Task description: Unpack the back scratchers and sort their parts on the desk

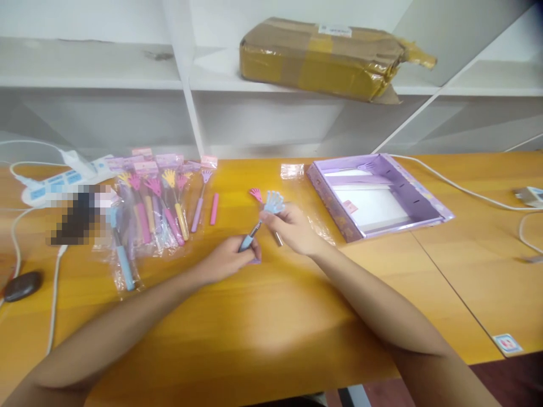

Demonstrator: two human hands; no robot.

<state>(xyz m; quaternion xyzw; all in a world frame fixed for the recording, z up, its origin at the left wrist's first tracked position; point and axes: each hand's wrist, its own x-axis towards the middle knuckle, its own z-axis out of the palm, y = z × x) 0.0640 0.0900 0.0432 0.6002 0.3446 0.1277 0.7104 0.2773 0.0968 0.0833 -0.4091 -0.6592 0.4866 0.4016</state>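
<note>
Above the tabletop point(263, 339), left of the purple box point(333, 204), the left hand point(229, 261) is closed around the blue handle point(245, 243) while the right hand point(297, 230) pinches the scratcher's blue head point(274, 202), which could bend if these fingers press it too strongly.

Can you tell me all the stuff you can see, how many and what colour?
Shelf unit: one, white, back
Parcel: one, brown and yellow, shelf
Table: one, yellow-brown, middle
Bagged scratchers: several, mixed colours, left
Pink stick: one, beside them
Blue scratcher: one, in both hands
Pink scratcher head: one, by the hands
Box: one, purple, right
Power strip: one, white and blue, left
Blurred thing: one, dark, left
Mouse: one, black, far left
Cables: several, white, both sides
Adapter: one, white, far right
Sticker: one, blue and pink, front right
Left hand, right hand: two, bare, middle
</note>
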